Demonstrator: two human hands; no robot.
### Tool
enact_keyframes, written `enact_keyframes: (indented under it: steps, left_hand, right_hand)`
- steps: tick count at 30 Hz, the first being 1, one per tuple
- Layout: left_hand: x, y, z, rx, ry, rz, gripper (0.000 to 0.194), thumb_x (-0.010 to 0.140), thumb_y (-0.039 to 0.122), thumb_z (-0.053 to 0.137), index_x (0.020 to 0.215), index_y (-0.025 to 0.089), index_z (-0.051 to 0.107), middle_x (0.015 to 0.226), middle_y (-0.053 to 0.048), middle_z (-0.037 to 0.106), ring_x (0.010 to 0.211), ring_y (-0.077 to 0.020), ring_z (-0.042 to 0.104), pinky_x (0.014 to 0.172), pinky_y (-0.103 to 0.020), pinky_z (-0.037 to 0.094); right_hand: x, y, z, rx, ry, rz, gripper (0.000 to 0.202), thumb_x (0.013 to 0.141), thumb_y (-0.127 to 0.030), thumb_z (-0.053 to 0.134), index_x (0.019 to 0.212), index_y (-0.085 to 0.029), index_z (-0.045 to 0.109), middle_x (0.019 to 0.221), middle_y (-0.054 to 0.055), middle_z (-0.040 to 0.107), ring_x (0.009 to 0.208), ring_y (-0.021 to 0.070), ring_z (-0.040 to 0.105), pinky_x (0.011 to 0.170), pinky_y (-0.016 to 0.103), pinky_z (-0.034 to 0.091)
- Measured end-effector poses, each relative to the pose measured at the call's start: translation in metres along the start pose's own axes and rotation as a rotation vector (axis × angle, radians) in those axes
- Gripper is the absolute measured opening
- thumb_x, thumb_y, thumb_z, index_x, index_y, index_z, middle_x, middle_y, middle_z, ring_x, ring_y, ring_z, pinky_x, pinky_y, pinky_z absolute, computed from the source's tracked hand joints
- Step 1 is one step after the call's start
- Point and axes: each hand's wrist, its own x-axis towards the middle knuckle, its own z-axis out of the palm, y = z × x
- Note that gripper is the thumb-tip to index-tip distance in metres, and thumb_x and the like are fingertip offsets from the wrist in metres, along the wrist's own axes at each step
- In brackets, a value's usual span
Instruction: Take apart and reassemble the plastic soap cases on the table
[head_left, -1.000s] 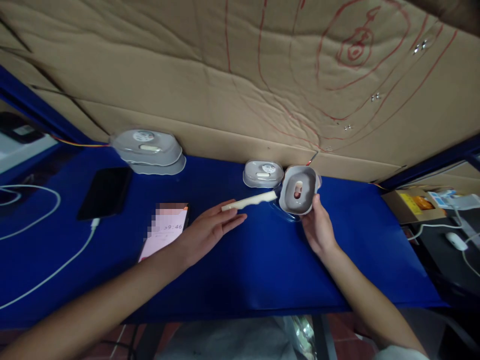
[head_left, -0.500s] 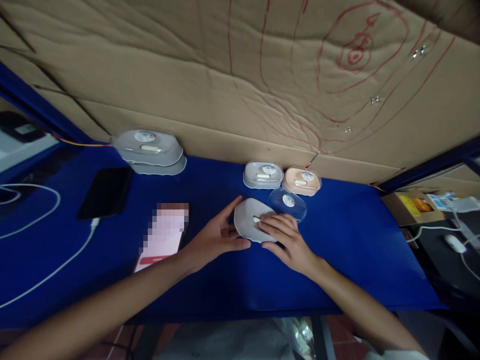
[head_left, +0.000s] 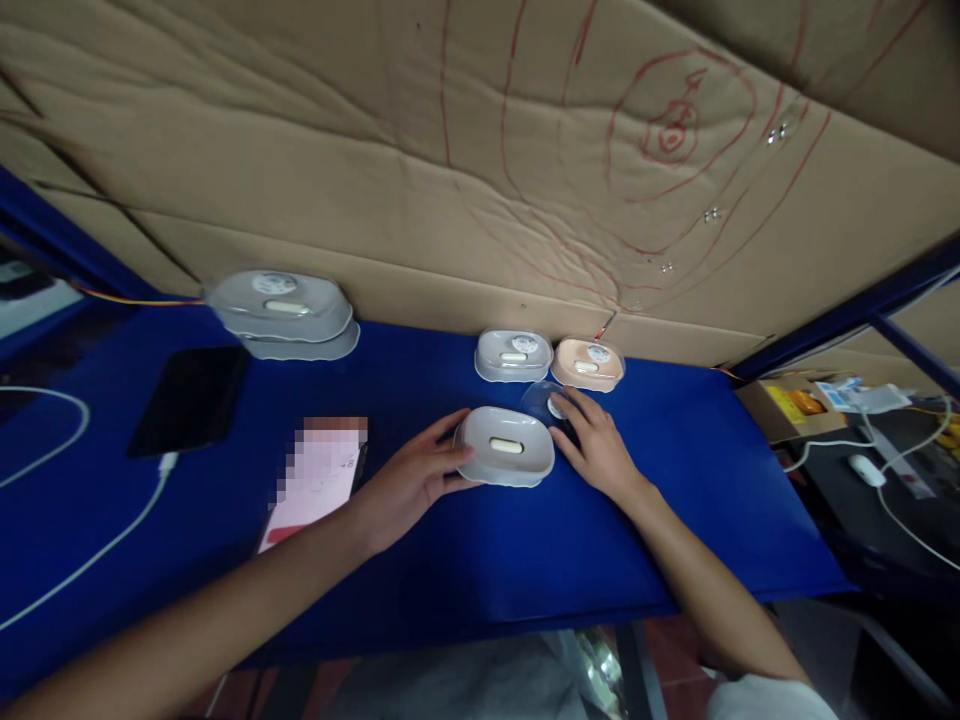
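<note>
My left hand (head_left: 424, 465) grips the left side of a grey oval soap box (head_left: 487, 472), thumb at the rim and fingers below. The box is uncovered and faces up, with a white oblong piece (head_left: 507, 446) in the middle of its floor. Just beyond its right end, my right hand (head_left: 596, 445) has its fingers on a clear lid (head_left: 536, 398) that bears a round white label. Part of the lid is hidden under those fingers. Behind stand a grey soap box (head_left: 495, 368) and a pink one (head_left: 574, 374), both with clear lids on.
Stacked grey boxes (head_left: 281, 318) stand at the back left against the cardboard wall (head_left: 337, 180). A dark phone (head_left: 191, 400) with a white cable and a phone with a lit screen (head_left: 319, 480) lie on the blue table (head_left: 420, 590). An open carton (head_left: 780, 410) sits at right.
My right hand has left the inside of the grey soap box and moved right and away, onto the clear lid. The white piece now shows lying lengthwise in the box. My left hand still holds the box.
</note>
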Motion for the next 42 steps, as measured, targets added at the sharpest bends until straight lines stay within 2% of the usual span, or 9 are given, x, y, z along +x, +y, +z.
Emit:
enact_keyframes:
  steps: [4,7,10,13,19,23,30,34,42]
  left_hand:
    - [0.000,0.001,0.000,0.032,0.042,0.043,0.075,0.080,0.019,0.086,0.149,0.020,0.058,0.134,-0.013,0.074,0.120,-0.0336,0.071,0.093,-0.044,0.062]
    - [0.001,0.000,-0.001,0.048,0.078,0.083,0.072,0.081,0.017,0.082,0.150,0.020,0.058,0.135,-0.013,0.073,0.122,-0.0339,0.069,0.094,-0.044,0.061]
    - [0.001,-0.003,-0.001,0.023,0.039,0.077,0.076,0.083,0.017,0.082,0.154,0.021,0.054,0.134,-0.014,0.073,0.124,-0.0340,0.069,0.098,-0.046,0.060]
    - [0.002,-0.008,0.000,-0.016,-0.033,0.045,0.081,0.085,0.018,0.085,0.158,0.021,0.049,0.129,-0.014,0.075,0.122,-0.0334,0.070,0.101,-0.048,0.058]
    - [0.002,-0.012,-0.001,-0.041,-0.091,0.042,0.077,0.091,0.021,0.083,0.160,0.024,0.048,0.129,-0.013,0.075,0.123,-0.0323,0.070,0.104,-0.049,0.058]
    - [0.002,-0.013,-0.002,-0.058,-0.097,0.024,0.078,0.093,0.020,0.081,0.162,0.026,0.045,0.136,-0.012,0.073,0.129,-0.0318,0.068,0.108,-0.049,0.056]
    - [0.007,-0.016,-0.007,-0.068,-0.107,0.023,0.066,0.094,0.027,0.080,0.155,0.028,0.055,0.148,-0.011,0.067,0.132,-0.0325,0.066,0.110,-0.051,0.055]
    - [0.007,-0.016,-0.009,0.029,-0.143,0.071,0.074,0.093,0.034,0.082,0.159,0.032,0.050,0.143,-0.009,0.070,0.139,-0.0353,0.060,0.112,-0.055,0.054]
    - [0.003,-0.011,-0.006,0.201,-0.211,0.131,0.076,0.093,0.038,0.082,0.161,0.037,0.047,0.165,-0.008,0.051,0.149,-0.0395,0.050,0.112,-0.055,0.053]
  right_hand:
    - [-0.002,-0.003,0.003,0.001,0.002,0.021,0.060,0.109,-0.054,0.047,0.162,-0.025,0.046,0.169,0.017,0.043,0.156,0.0416,0.039,0.119,0.068,0.042]
    - [-0.003,-0.003,0.000,0.177,0.090,0.055,0.059,0.111,-0.054,0.040,0.159,-0.023,0.048,0.164,0.018,0.050,0.154,0.0365,0.045,0.123,0.064,0.040]
    - [-0.007,-0.010,0.000,0.448,0.199,0.075,0.055,0.114,-0.051,0.031,0.161,-0.025,0.043,0.160,0.014,0.055,0.149,0.0297,0.053,0.124,0.057,0.043]
    - [-0.015,-0.025,0.006,0.558,0.187,-0.027,0.055,0.114,-0.050,0.030,0.165,-0.029,0.035,0.166,0.010,0.050,0.152,0.0279,0.050,0.125,0.054,0.043]
    - [-0.020,-0.042,0.014,0.445,0.112,-0.295,0.059,0.113,-0.051,0.031,0.169,-0.033,0.026,0.169,0.012,0.041,0.158,0.0308,0.038,0.128,0.059,0.038]
    - [-0.016,-0.041,0.008,0.305,0.084,-0.406,0.068,0.109,-0.049,0.050,0.170,-0.033,0.025,0.170,0.014,0.037,0.161,0.0360,0.031,0.126,0.064,0.038]
    - [-0.016,-0.038,0.005,0.283,0.064,-0.428,0.073,0.107,-0.040,0.059,0.171,-0.035,0.023,0.172,0.013,0.033,0.162,0.0376,0.028,0.126,0.067,0.036]
    - [-0.016,-0.037,0.005,0.305,0.051,-0.420,0.074,0.106,-0.041,0.058,0.171,-0.034,0.023,0.172,0.013,0.032,0.162,0.0379,0.028,0.126,0.067,0.036]
    - [-0.017,-0.033,-0.007,0.283,0.077,-0.483,0.073,0.106,-0.041,0.059,0.170,-0.035,0.024,0.170,0.014,0.034,0.160,0.0403,0.029,0.123,0.070,0.039]
